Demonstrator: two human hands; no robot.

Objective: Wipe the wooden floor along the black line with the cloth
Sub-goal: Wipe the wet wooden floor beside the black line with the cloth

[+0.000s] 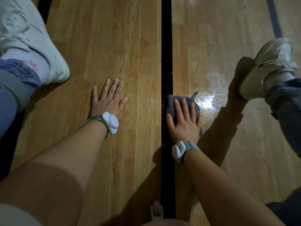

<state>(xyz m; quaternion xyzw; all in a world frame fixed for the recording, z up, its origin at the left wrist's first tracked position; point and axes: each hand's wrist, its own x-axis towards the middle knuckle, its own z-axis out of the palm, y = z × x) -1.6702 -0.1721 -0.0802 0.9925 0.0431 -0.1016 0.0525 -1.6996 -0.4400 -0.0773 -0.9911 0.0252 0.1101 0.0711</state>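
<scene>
At the black line (pixel 166 46), right hand (pixel 184 121) flat atop the cloth (pixel 171 101), left hand (pixel 108 99) flat, empty, on wooden floor (pixel 114 38).

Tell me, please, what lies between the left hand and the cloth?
In the head view, bare wooden floor runs from the left hand to the black line, whose right part the cloth, pressed under the right hand, overlaps.

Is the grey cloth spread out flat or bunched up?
Bunched up: the cloth sits as a thick compact pad under the flat right hand, barely wider than it.
</scene>
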